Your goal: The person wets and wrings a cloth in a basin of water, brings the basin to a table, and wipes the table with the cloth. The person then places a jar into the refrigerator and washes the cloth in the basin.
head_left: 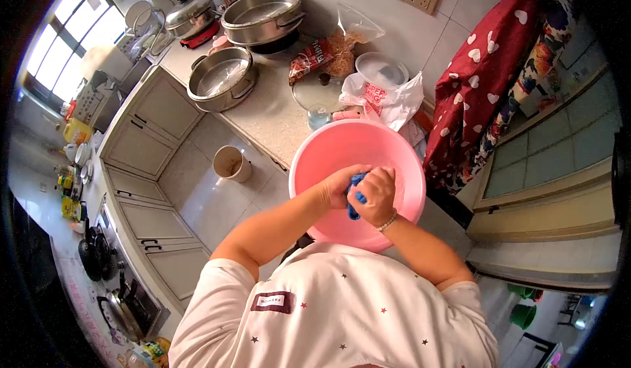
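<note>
A blue cloth (355, 209) is bunched up between my two hands, over the large pink basin (309, 151). My left hand (340, 186) is closed around one side of it. My right hand (374, 196), with a beaded bracelet at the wrist, wraps the other side, knuckles up. Both hands touch each other, and they cover much of the cloth. The basin's far rim is close to the counter's edge; its near rim is by my shirt.
Several steel pots (223, 75) stand on the counter (273, 121), with a glass lid, a red snack packet (311, 59), a white plastic bag (397, 98) and a small cup (318, 115). A bin (231, 164) sits on the floor. Red heart-patterned fabric (470, 72) hangs at right.
</note>
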A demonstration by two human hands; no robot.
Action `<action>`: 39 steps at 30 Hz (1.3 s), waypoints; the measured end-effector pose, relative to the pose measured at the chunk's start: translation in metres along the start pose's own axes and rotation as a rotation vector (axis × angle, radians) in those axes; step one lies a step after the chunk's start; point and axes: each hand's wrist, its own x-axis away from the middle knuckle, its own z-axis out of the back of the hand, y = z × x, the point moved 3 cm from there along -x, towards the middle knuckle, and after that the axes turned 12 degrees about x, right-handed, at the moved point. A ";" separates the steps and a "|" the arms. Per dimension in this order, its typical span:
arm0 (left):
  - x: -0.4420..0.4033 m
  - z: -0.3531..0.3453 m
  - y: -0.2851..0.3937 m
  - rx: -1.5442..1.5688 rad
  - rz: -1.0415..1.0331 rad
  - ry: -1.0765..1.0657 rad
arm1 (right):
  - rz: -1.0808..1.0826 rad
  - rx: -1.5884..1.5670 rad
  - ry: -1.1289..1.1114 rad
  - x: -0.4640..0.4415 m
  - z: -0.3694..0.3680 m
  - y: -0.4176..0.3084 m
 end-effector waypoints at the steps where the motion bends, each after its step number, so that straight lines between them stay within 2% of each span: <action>1: 0.003 -0.005 0.001 -0.026 0.047 -0.018 | 0.078 -0.030 -0.003 -0.007 0.008 -0.005; 2: 0.007 -0.012 0.002 -0.054 0.093 -0.036 | 0.156 -0.025 -0.039 -0.010 0.012 -0.007; 3: 0.010 -0.019 0.003 -0.054 0.154 0.061 | 0.235 -0.021 -0.074 -0.013 0.015 -0.008; 6: -0.007 0.002 0.019 -0.281 0.327 0.053 | 0.443 0.036 -0.180 -0.013 0.013 -0.017; 10: -0.010 -0.015 0.019 -0.758 0.317 -0.045 | 0.613 0.068 -0.249 -0.014 0.009 -0.033; 11: -0.020 -0.010 0.019 -0.962 0.344 -0.203 | 0.644 0.078 -0.273 -0.012 0.005 -0.036; 15: -0.018 -0.038 0.014 -1.423 0.266 0.077 | 0.866 0.351 -0.517 0.007 -0.018 -0.050; 18: -0.016 -0.045 0.011 -1.409 0.193 0.226 | 0.976 0.405 -0.636 0.015 -0.025 -0.052; 19: -0.014 -0.046 0.013 -1.339 0.161 0.273 | 0.880 0.288 -0.482 0.008 -0.018 -0.049; 21: -0.007 -0.047 0.017 -0.980 0.105 0.332 | 0.680 0.049 -0.180 -0.009 0.004 -0.032; 22: -0.004 -0.048 0.017 -0.747 0.088 0.332 | 0.562 0.159 -0.242 -0.016 0.010 -0.022; 23: 0.000 -0.047 0.019 -0.499 0.081 0.308 | 0.347 0.022 -0.137 -0.022 0.011 -0.003; 24: 0.003 -0.045 0.022 -0.295 0.075 0.272 | 0.017 -0.027 -0.067 -0.019 0.011 0.018; 25: -0.001 -0.033 0.026 -0.173 0.149 0.174 | -0.300 0.045 -0.024 -0.011 0.006 0.044; 26: 0.000 -0.033 0.026 -0.166 0.043 0.090 | -0.803 -0.123 -0.062 -0.001 0.004 0.067; 27: 0.002 -0.033 0.020 -0.161 -0.064 0.003 | -0.916 -0.069 0.012 0.003 0.008 0.083; 28: 0.003 -0.032 0.011 -0.155 -0.171 -0.083 | -1.182 -0.292 0.143 0.006 0.010 0.088; 29: 0.002 -0.027 0.002 -0.308 -0.278 -0.117 | -1.310 -0.501 0.267 0.008 0.008 0.089; 30: -0.011 -0.010 -0.011 -0.475 -0.452 -0.005 | -1.433 -0.717 0.388 0.010 0.005 0.087; 31: -0.015 -0.013 -0.022 -0.452 -0.562 0.005 | -1.497 -0.744 0.346 0.006 0.005 0.075; 32: -0.011 -0.023 -0.026 -0.427 -0.673 0.015 | -1.420 -0.785 0.199 0.000 0.009 0.058; 34: 0.000 -0.037 -0.020 -0.127 -0.549 0.167 | -1.061 -0.494 0.106 0.024 -0.017 0.059; 35: 0.004 -0.040 -0.018 0.028 -0.486 0.233 | -0.903 -0.251 0.004 0.009 -0.001 0.032; 36: 0.000 -0.036 -0.014 -0.004 -0.474 0.163 | -0.795 -0.182 -0.013 0.013 -0.003 0.025; 38: -0.011 -0.022 -0.004 -0.077 -0.452 0.025 | -0.361 0.037 0.052 0.002 0.009 -0.002; 39: -0.009 -0.025 -0.002 -0.075 -0.468 -0.015 | -0.235 0.028 0.094 -0.007 0.016 -0.013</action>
